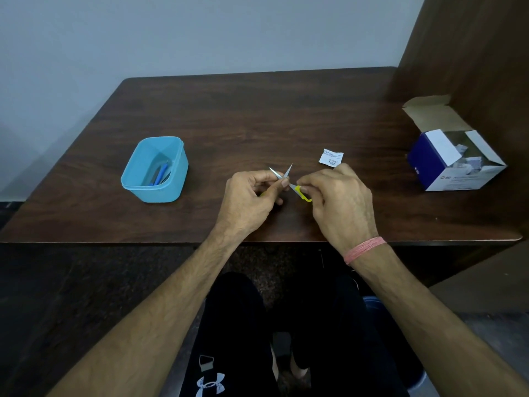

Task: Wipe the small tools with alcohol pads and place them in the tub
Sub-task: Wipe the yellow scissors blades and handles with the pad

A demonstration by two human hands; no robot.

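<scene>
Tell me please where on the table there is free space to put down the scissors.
Bare wood lies between the blue tub and the left hand, across the far half of the table, and between the torn wrapper and pad box. It is crowded around both hands and the scissors.

I see a dark wooden table (257, 116) against a pale grey wall (200, 32), a brown panel (472, 47) at right.

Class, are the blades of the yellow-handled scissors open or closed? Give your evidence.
Open: the scissors show two blade tips spread apart in a V, each hand gripping one handle.
</scene>
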